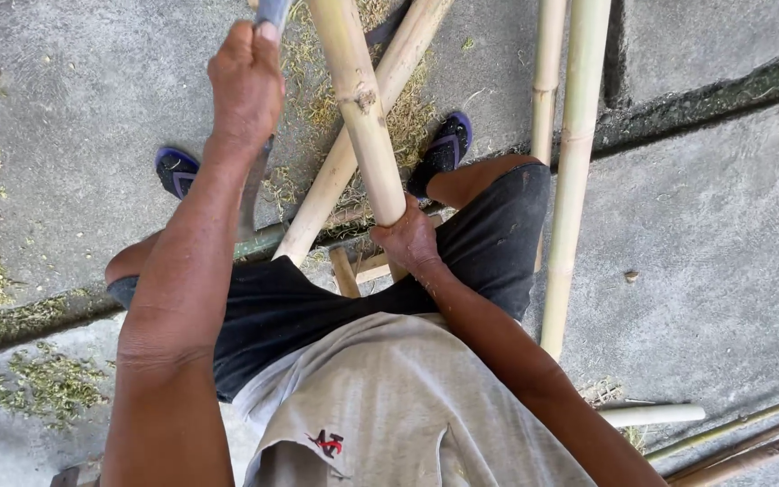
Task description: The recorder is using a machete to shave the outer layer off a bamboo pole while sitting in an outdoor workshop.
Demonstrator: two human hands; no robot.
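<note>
- Head view: your left hand (245,81) is closed around a grey-bladed chopping knife (254,180), raised.
- Your right hand (410,239) grips the pale yellow bamboo pole (361,108) upright between your knees.
- Green shavings (38,383) litter the concrete floor (723,243); more trimming seems left, since the pole's node is rough.

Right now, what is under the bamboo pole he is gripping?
Under the gripped bamboo pole lies a second bamboo pole, crossing it, with shavings on the concrete. His right hand hides the pole's lower end.
</note>
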